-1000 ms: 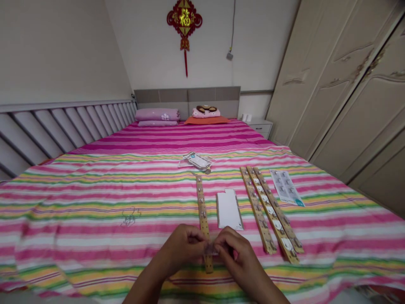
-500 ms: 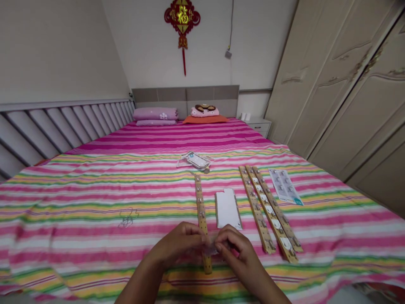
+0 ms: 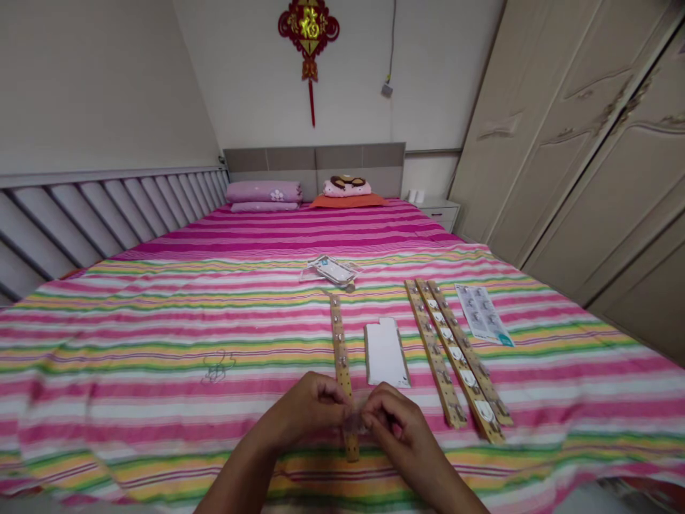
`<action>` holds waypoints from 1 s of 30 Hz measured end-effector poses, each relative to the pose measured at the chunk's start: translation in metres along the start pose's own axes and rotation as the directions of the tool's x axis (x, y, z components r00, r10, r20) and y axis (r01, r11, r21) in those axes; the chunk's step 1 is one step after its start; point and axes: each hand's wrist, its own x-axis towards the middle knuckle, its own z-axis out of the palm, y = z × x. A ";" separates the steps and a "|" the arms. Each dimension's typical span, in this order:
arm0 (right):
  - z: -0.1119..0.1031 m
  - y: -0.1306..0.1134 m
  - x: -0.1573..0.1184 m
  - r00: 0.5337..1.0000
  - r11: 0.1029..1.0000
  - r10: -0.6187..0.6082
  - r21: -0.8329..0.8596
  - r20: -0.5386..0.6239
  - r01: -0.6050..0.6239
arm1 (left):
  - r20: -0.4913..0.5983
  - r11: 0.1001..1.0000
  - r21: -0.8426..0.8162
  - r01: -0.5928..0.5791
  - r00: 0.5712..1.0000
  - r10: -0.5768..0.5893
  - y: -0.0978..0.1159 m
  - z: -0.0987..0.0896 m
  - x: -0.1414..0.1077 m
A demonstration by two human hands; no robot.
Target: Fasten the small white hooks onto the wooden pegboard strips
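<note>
Between my pinched fingertips is a small clear plastic piece (image 3: 356, 420), perhaps a little bag; its contents are too blurred to make out. My left hand (image 3: 313, 407) grips its left side and my right hand (image 3: 399, 422) its right side. Both hands are closed, just above the near part of a narrow yellow-brown strip with holes (image 3: 342, 371). Small shiny metal pieces sit along the strip's far half. Right of the strip lies a flat white card (image 3: 386, 353) with a notched top edge.
Three similar strips (image 3: 454, 350) with metal and white pieces lie side by side at right. Beyond them is a printed sheet (image 3: 484, 314). A clear packet (image 3: 332, 270) lies farther back, and a tangle of thin thread (image 3: 217, 370) at left. Everything rests on a striped bedsheet (image 3: 133, 343).
My fingertips have shifted slightly about the clear plastic piece, and my right hand has turned a little. The strips and card lie as before.
</note>
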 end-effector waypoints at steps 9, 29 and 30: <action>0.002 0.003 -0.002 1.000 0.993 0.001 0.121 -0.026 0.002 | 0.150 0.899 -0.422 0.117 0.987 -0.058 -0.016 0.012 0.005; -0.014 0.001 0.006 0.970 0.972 -0.210 -0.081 0.122 0.221 | 0.211 0.817 -0.536 0.213 0.971 -0.114 -0.027 0.012 0.011; -0.014 0.002 0.006 0.968 0.967 -0.224 -0.095 0.115 0.235 | 0.205 0.818 -0.535 0.213 0.972 -0.119 -0.027 0.012 0.012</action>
